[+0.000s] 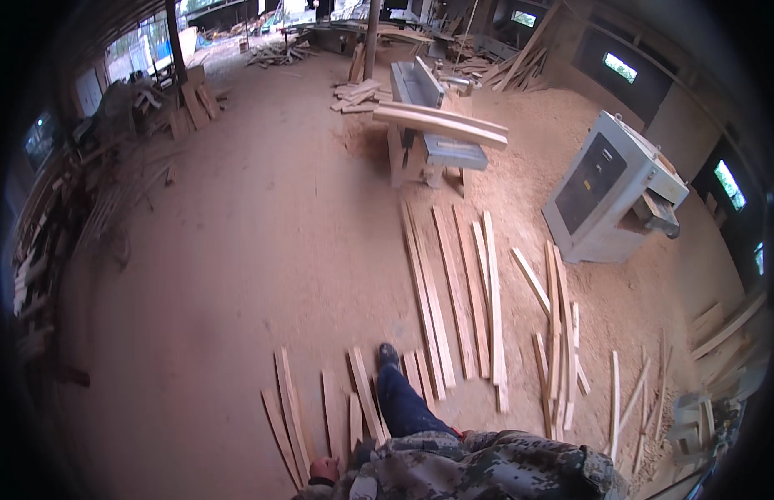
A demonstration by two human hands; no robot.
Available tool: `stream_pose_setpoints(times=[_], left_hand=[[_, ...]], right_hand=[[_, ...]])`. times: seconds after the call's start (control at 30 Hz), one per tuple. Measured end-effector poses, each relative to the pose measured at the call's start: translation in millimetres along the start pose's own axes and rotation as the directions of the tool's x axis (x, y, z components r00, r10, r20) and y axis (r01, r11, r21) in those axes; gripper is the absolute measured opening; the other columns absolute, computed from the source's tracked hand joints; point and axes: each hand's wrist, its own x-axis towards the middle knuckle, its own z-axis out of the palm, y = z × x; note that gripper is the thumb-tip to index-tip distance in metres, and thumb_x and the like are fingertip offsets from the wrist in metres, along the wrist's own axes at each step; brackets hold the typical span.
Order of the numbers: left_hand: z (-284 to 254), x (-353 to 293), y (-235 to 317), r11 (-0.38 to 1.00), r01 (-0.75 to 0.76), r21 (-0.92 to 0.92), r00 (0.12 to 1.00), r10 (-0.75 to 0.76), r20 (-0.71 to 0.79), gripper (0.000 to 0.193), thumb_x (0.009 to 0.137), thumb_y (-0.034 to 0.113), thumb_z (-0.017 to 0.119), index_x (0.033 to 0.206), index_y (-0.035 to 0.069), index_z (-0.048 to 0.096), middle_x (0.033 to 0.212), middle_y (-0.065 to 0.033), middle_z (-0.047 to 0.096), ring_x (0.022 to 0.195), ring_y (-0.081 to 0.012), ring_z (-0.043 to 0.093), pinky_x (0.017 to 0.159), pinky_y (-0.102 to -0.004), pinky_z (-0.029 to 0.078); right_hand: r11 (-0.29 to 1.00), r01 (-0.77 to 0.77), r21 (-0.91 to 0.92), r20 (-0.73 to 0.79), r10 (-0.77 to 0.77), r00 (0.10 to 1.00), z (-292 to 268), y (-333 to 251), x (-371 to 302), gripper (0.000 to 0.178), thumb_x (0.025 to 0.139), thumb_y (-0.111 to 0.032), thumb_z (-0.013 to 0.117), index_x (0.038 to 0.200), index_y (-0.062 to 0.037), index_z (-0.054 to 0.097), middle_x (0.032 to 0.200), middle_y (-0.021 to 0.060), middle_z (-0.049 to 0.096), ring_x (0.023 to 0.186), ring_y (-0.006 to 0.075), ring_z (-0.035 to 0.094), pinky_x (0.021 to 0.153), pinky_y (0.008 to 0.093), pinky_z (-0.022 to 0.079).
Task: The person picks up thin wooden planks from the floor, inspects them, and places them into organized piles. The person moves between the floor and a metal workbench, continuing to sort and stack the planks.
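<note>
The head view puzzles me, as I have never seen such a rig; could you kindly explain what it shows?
There is no robot here: a person works with bare hands, wearing two fisheye cameras on the head. This picture comes from the left one, looking down, so straight edges bend near the rim. At the bottom are the wearer's camouflage jacket and one dark trouser leg. The left hand is near the wooden strips at lower left; whether it grips anything is unclear. The right hand is not visible. More strips lie on the floor ahead. Beyond stand a metal-topped machine with timber across it and a grey cabinet machine.
</note>
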Motion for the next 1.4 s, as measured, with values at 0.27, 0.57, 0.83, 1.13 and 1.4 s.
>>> stream_pose_setpoints(times=[0.27,0.57,0.83,1.13,1.4], left_hand=[[-116,154,205,0.986,0.006,-0.166,1.000,-0.005,0.012,0.025,0.091,0.014,0.056,0.077,-0.005,0.064,0.060,-0.0134,0.064,0.053,-0.0213,0.063,0.052,-0.0388,0.053],[-191,323,179,0.950,0.279,0.141,0.959,-0.284,0.015,0.025,0.084,0.023,0.063,0.081,0.000,0.069,0.066,-0.0159,0.066,0.056,-0.0249,0.061,0.057,-0.0455,0.052],[-252,542,155,0.919,0.138,0.368,0.990,-0.120,-0.072,0.027,0.079,0.026,0.061,0.071,0.001,0.068,0.070,-0.0222,0.065,0.064,-0.0380,0.064,0.058,-0.0498,0.052],[-558,914,561,0.857,-0.470,-0.210,0.754,0.266,-0.601,0.022,0.082,0.018,0.072,0.075,-0.002,0.065,0.062,-0.0100,0.063,0.060,-0.0145,0.060,0.058,-0.0345,0.049],[-797,928,927,-0.199,-0.977,-0.079,-0.089,0.712,-0.696,0.031,0.096,0.019,0.066,0.114,-0.005,0.060,0.103,-0.0150,0.067,0.085,-0.0158,0.061,0.080,-0.0276,0.049]], right_hand=[[0.971,0.230,-0.061,-0.001,-0.230,0.973,-96,-288,165,0.042,0.098,-0.043,0.055,0.104,-0.0037,0.068,0.073,0.0119,0.070,0.061,0.0249,0.067,0.057,0.0411,0.056],[0.956,0.254,0.147,-0.032,-0.252,0.967,-139,-559,181,0.032,0.096,-0.032,0.060,0.116,-0.0077,0.068,0.078,0.0144,0.071,0.061,0.0251,0.067,0.056,0.0404,0.055],[0.980,-0.090,0.179,-0.066,0.104,0.992,-134,-598,188,0.038,0.102,-0.036,0.044,0.119,-0.0051,0.059,0.090,0.0184,0.072,0.073,0.0290,0.072,0.064,0.0470,0.056],[0.981,-0.084,0.177,-0.009,0.087,0.996,-102,-791,218,0.041,0.099,-0.036,0.051,0.122,-0.0035,0.061,0.089,0.0200,0.072,0.076,0.0283,0.071,0.066,0.0439,0.056],[0.985,-0.071,0.159,0.071,0.060,0.996,-95,-1039,355,0.039,0.097,-0.033,0.057,0.118,-0.0013,0.064,0.087,0.0201,0.071,0.076,0.0280,0.070,0.063,0.0424,0.056]])
